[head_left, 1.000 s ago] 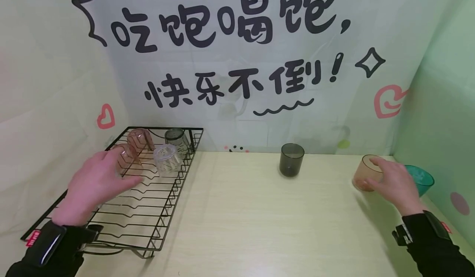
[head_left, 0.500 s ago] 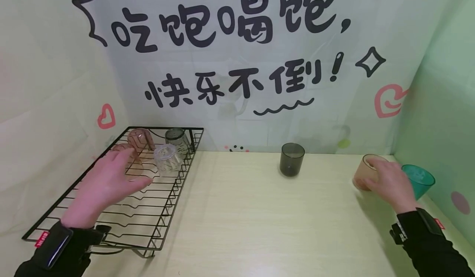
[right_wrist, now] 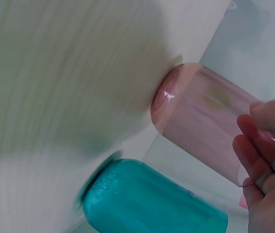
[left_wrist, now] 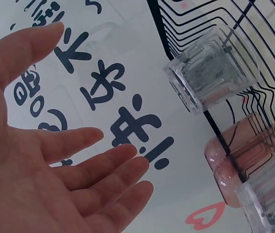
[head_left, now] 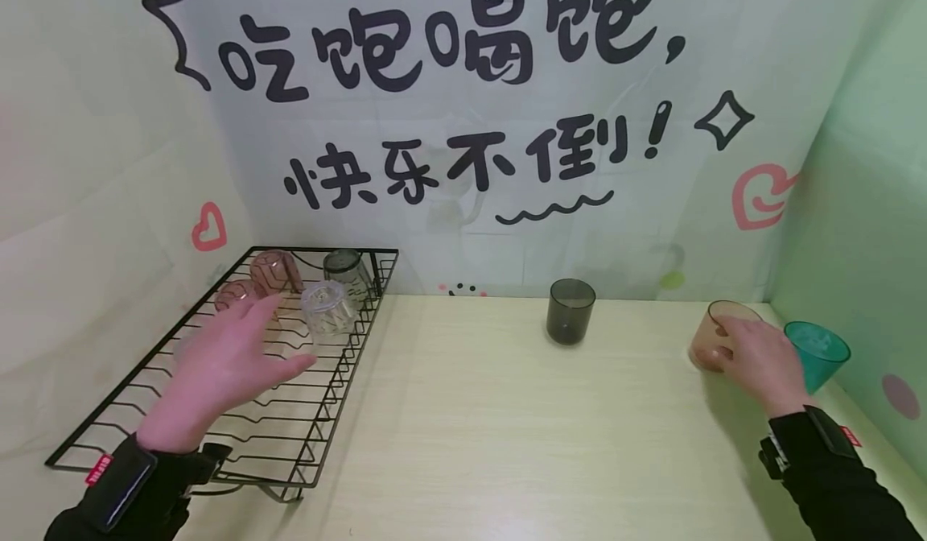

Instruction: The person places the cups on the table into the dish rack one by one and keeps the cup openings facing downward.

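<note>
My left hand (head_left: 228, 360) hovers over the black wire rack (head_left: 329, 412), fingers spread and palm bare in the left wrist view. Close beyond its fingertips stand upside-down glasses: a pink one (head_left: 239, 291), another pink glass (head_left: 277, 270), a clear faceted glass (head_left: 327, 307) and a dark grey glass (head_left: 348, 271). On the right, my right hand (head_left: 764, 360) grips a transparent pink tumbler (head_left: 704, 340) near its rim, thumb and fingers curled at the wall. The tumbler stands upright on the table. Right beside it is a teal tumbler (right_wrist: 152, 194), partly behind the hand.
A dark grey tumbler (head_left: 570, 312) stands upright near the back of the pale wooden table (head_left: 521, 436). Behind hangs a white backdrop (head_left: 463, 243) with black lettering; a green side panel (head_left: 869, 227) borders the right.
My left hand has drifted right over the rack, still holding nothing. My right hand has shifted slightly left and its fingers have closed in on the pink tumbler, which stays in place.
</note>
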`<state>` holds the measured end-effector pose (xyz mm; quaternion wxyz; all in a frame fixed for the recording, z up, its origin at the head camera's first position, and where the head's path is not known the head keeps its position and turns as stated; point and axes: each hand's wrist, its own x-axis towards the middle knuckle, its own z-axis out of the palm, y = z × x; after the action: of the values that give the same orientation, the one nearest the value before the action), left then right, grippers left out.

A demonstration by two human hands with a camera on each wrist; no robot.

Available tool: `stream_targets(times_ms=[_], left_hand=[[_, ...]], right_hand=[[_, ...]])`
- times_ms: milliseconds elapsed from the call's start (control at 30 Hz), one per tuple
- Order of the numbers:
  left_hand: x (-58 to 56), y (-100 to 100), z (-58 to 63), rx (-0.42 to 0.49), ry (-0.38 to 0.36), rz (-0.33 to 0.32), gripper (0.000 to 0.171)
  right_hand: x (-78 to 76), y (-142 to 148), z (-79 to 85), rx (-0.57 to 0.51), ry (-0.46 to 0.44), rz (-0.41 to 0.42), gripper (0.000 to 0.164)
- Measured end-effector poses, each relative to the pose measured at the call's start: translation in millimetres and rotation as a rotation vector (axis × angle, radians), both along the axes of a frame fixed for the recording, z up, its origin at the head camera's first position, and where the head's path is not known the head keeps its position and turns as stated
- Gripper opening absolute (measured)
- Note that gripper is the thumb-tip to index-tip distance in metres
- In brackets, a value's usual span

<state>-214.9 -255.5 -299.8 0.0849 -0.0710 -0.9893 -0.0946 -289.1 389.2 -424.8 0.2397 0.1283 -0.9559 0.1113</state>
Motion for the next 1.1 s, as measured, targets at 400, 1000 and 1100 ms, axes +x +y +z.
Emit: stream_targets(times_ms=[400, 1000, 1100], left_hand=[[2.6, 17.3, 1.0, 0.080, 0.003, -0.075, 0.095], [4.4, 40.5, -0.7, 0.118, 0.033, -0.104, 0.093], [4.8, 43.3, 0.8, 0.115, 0.037, -0.109, 0.094]], right_hand=[[3.0, -4.3, 1.5, 0.026, 0.084, -0.014, 0.020], [7.8, -8.0, -3.1, -0.022, 0.099, 0.031, 0.019], [8.3, -11.9, -0.8, -0.019, 0.136, 0.059, 0.023]])
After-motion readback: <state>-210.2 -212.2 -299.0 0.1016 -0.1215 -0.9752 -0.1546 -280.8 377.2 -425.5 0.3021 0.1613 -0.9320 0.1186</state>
